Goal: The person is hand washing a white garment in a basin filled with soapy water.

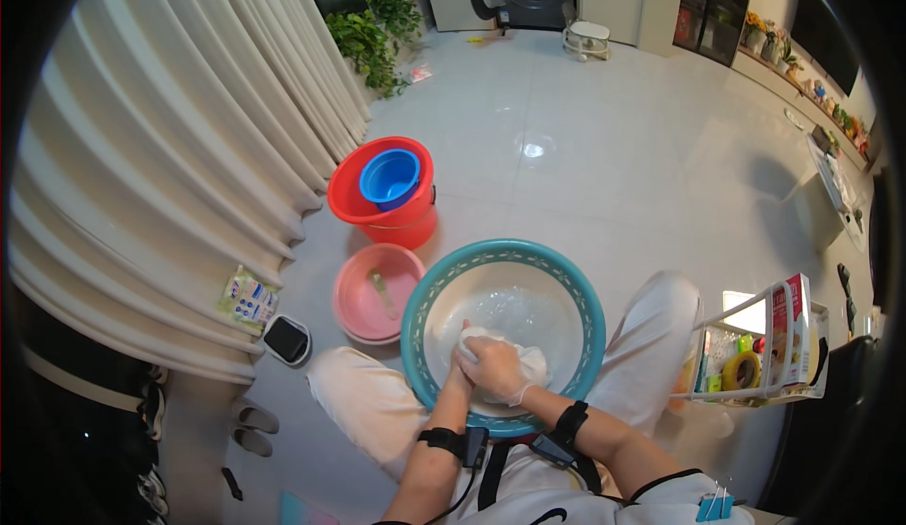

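Note:
Both my hands are inside a wide basin (pixel 587 303) with a teal patterned rim and a white inside, which sits between my knees. A wet white cloth (pixel 536 364) is bunched up in them, low over the near part of the basin. My right hand (pixel 496 368), in a thin clear glove, is closed over the cloth from above. Pressed against it from the left is my left hand (pixel 460 364), closed on the same cloth; its fingers are partly hidden by the right hand. Clear water with some bubbles (pixel 510 300) shows beyond the hands.
Left of the basin stands a pink basin (pixel 354 310) with a pale brush (pixel 382 291) in it. Behind that is a red bucket (pixel 411 232) holding a blue basin (pixel 389 176). A white rack (pixel 731 395) with packages and tape stands right of my knee. Curtains (pixel 179 147) hang at left.

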The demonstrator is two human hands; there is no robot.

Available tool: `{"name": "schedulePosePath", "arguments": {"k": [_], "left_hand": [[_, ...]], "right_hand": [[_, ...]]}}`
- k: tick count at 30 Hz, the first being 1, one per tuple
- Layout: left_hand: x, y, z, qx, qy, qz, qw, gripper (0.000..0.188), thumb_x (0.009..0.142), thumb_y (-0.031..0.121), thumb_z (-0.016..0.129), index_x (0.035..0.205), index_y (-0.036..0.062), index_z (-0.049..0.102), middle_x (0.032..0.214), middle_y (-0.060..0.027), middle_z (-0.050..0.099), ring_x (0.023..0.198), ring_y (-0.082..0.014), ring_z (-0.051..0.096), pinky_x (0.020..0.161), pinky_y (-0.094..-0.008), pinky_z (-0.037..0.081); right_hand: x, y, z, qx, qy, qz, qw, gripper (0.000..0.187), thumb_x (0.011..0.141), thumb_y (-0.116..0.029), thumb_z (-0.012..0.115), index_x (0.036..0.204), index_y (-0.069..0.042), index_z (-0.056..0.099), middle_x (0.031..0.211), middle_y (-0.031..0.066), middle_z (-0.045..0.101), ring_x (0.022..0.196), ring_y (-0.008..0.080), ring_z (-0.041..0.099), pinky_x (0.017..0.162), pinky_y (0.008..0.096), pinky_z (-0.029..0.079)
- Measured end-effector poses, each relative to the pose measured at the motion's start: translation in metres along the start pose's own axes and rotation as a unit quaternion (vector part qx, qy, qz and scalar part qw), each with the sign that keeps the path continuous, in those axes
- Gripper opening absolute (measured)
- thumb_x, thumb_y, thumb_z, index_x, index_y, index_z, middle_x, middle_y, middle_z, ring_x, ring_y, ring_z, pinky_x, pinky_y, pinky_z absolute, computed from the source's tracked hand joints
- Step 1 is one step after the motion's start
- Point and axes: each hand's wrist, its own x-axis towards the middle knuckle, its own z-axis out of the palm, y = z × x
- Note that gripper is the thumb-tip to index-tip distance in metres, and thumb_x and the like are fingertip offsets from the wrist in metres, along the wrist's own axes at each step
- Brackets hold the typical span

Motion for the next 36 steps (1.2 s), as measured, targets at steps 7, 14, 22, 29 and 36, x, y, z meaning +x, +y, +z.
{"name": "schedulePosePath", "arguments": {"k": [7,14,22,29,36], "left_hand": [[-0.006,-0.003,0.045,0.057,0.108,0.057,0.991,0.037,0.091,0.032,0.054,0.108,0.0005,0.060,0.100,-0.0107,0.063,0.092,-0.0233,0.063,0.079,-0.0347,0.052],[-0.023,0.027,0.039,0.331,0.183,0.204,0.903,0.029,0.088,0.020,0.061,0.108,-0.0002,0.063,0.090,-0.0050,0.059,0.075,-0.0131,0.049,0.072,-0.0254,0.042],[-0.020,0.032,0.054,0.275,0.162,0.173,0.932,0.057,0.083,0.011,0.059,0.138,0.0052,0.043,0.121,-0.0101,0.054,0.103,-0.0187,0.055,0.092,-0.0286,0.043],[-0.004,0.028,0.047,0.200,-0.073,0.193,0.958,0.044,0.095,0.022,0.044,0.134,0.0017,0.046,0.133,-0.0077,0.048,0.122,-0.0177,0.044,0.106,-0.0320,0.031],[-0.010,0.050,0.036,0.286,-0.135,0.279,0.907,0.035,0.095,0.017,0.047,0.125,0.0025,0.054,0.121,-0.0049,0.055,0.115,-0.0151,0.049,0.096,-0.0267,0.039]], "right_hand": [[0.028,0.062,-0.011,-0.096,0.023,0.037,0.994,0.035,0.090,-0.038,0.051,0.086,-0.006,0.065,0.085,0.0173,0.066,0.077,0.0385,0.063,0.070,0.0492,0.048],[0.048,0.091,-0.046,-0.032,-0.008,0.160,0.987,0.042,0.092,-0.039,0.048,0.095,-0.002,0.068,0.093,0.0240,0.065,0.087,0.0400,0.062,0.079,0.0445,0.048],[0.051,0.006,-0.098,0.171,-0.122,0.060,0.976,0.038,0.094,-0.033,0.053,0.095,0.004,0.064,0.086,0.0167,0.065,0.082,0.0221,0.060,0.077,0.0355,0.046],[0.058,-0.066,-0.128,0.348,-0.128,0.060,0.927,0.032,0.097,-0.027,0.050,0.085,0.001,0.060,0.075,0.0019,0.057,0.070,0.0082,0.050,0.065,0.0258,0.044],[0.067,-0.127,-0.175,0.473,-0.020,0.073,0.878,0.030,0.097,-0.033,0.054,0.088,-0.005,0.058,0.079,-0.0027,0.056,0.071,0.0045,0.050,0.063,0.0217,0.044]]}}
